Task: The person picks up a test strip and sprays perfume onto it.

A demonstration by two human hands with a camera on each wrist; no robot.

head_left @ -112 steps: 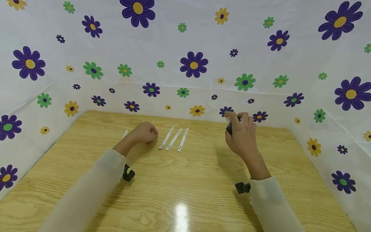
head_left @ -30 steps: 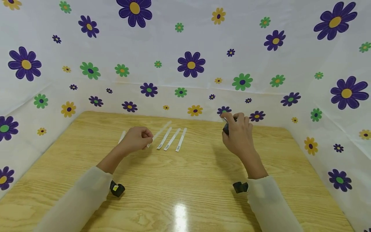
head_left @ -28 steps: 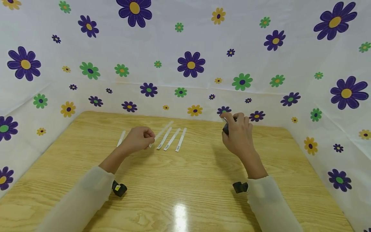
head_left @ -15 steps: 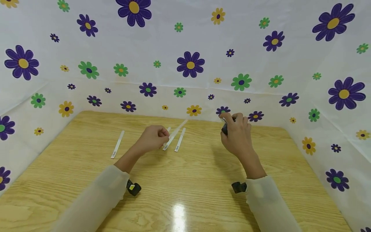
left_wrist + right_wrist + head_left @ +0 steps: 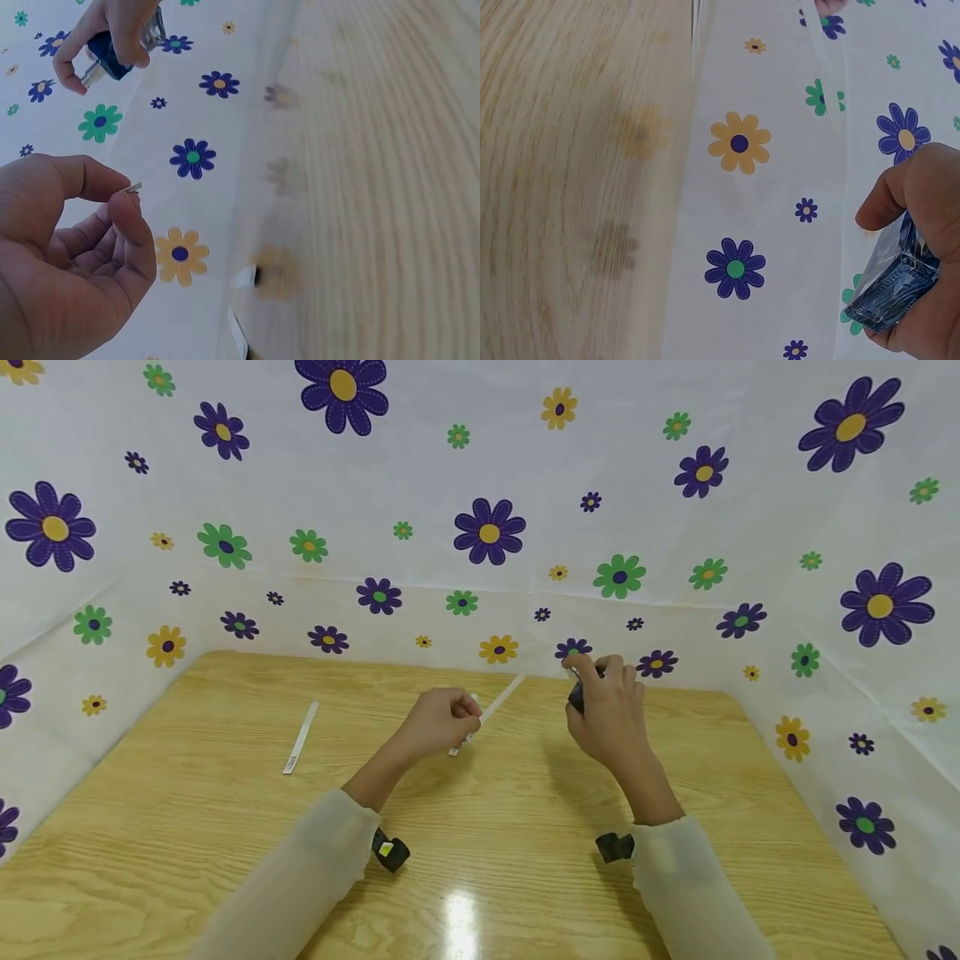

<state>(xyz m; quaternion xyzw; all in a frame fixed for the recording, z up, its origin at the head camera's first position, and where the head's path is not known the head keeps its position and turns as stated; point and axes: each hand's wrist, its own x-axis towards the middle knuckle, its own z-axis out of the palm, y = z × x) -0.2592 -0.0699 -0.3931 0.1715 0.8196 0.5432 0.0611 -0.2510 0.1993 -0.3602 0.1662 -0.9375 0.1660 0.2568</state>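
My left hand (image 5: 467,725) pinches one end of a white paper strip (image 5: 501,696) and holds it above the wooden table (image 5: 480,827); the strip slants up toward the right hand. In the left wrist view the left hand (image 5: 124,199) shows thumb and forefinger closed on the strip's edge (image 5: 134,187). My right hand (image 5: 592,675) grips a small dark blue glass bottle (image 5: 576,697) with a silver top, held upright just right of the strip's far end. The bottle (image 5: 892,291) fills the right wrist view's lower right corner, and the bottle (image 5: 110,60) also appears in the left wrist view.
Another white strip (image 5: 301,737) lies alone on the table's left side. The end of one more strip (image 5: 453,750) peeks out under my left hand. White flowered sheeting (image 5: 487,535) walls the table at the back and both sides.
My left hand picked a strip off the table and carried it rightward, close to the bottle. The right hand with the bottle barely moved.
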